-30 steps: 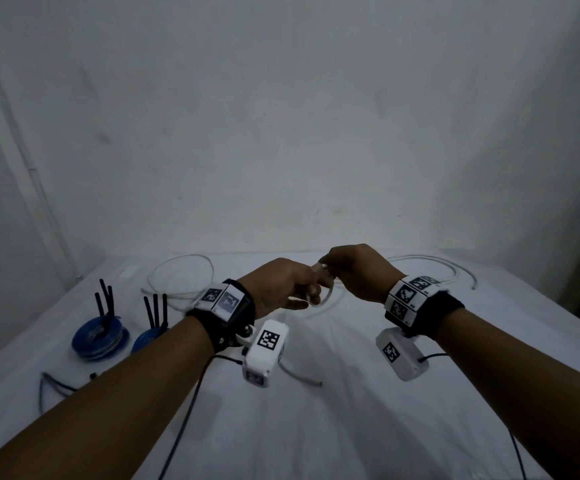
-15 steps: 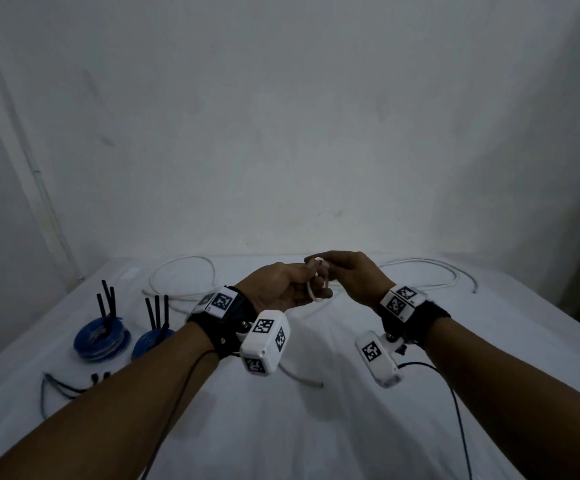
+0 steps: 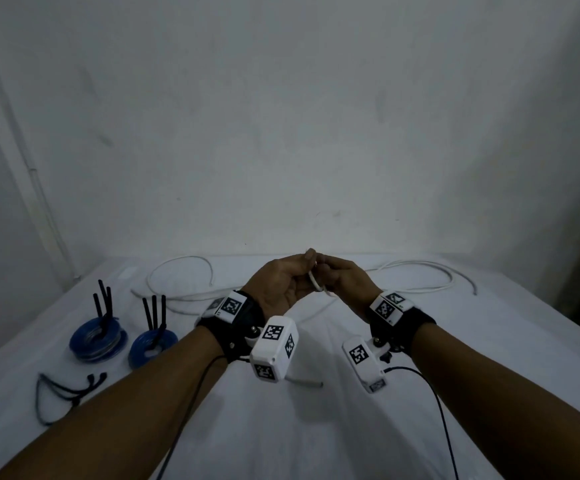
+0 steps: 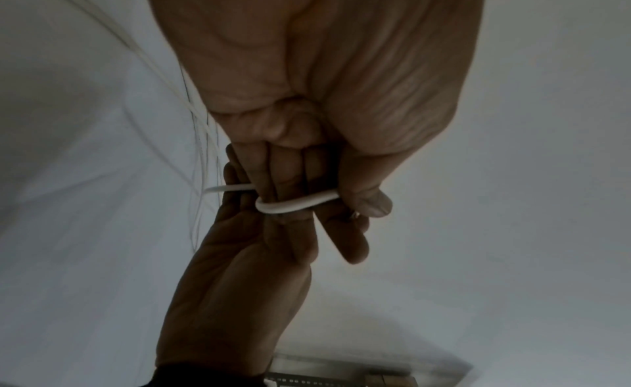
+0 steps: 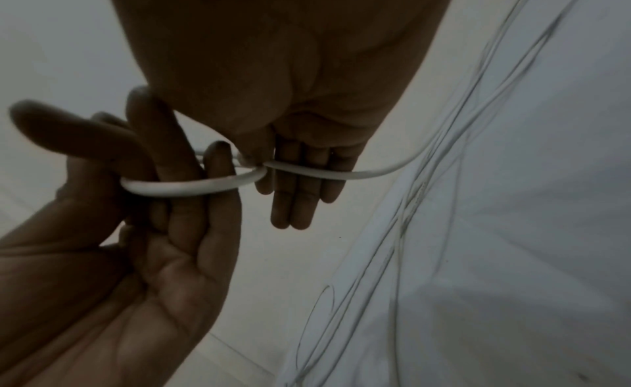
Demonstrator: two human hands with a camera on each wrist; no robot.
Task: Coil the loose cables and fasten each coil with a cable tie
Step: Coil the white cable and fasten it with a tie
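Observation:
A loose white cable (image 3: 416, 289) lies in wide curves across the far side of the white table (image 3: 316, 427). Its near stretch is lifted and bent into a small loop (image 3: 314, 284) between my two hands above the table's middle. My left hand (image 3: 281, 285) pinches the loop (image 4: 293, 204) between thumb and fingers. My right hand (image 3: 344, 282) meets it from the right and holds the cable (image 5: 341, 174) where it crosses the loop (image 5: 191, 187). From there the cable runs off right toward the table. A short cable end (image 4: 215, 189) sticks out past the fingers.
Two blue cable coils (image 3: 98, 341) (image 3: 151, 346) with black ties standing up from them sit at the left. Loose black cable ties (image 3: 67, 389) lie near the front left. A short grey cable piece (image 3: 307, 383) lies under my wrists. A white wall stands behind.
Both hands have rolled palm-up and lifted a little, staying together. The white cable between them has been bent into a small loop.

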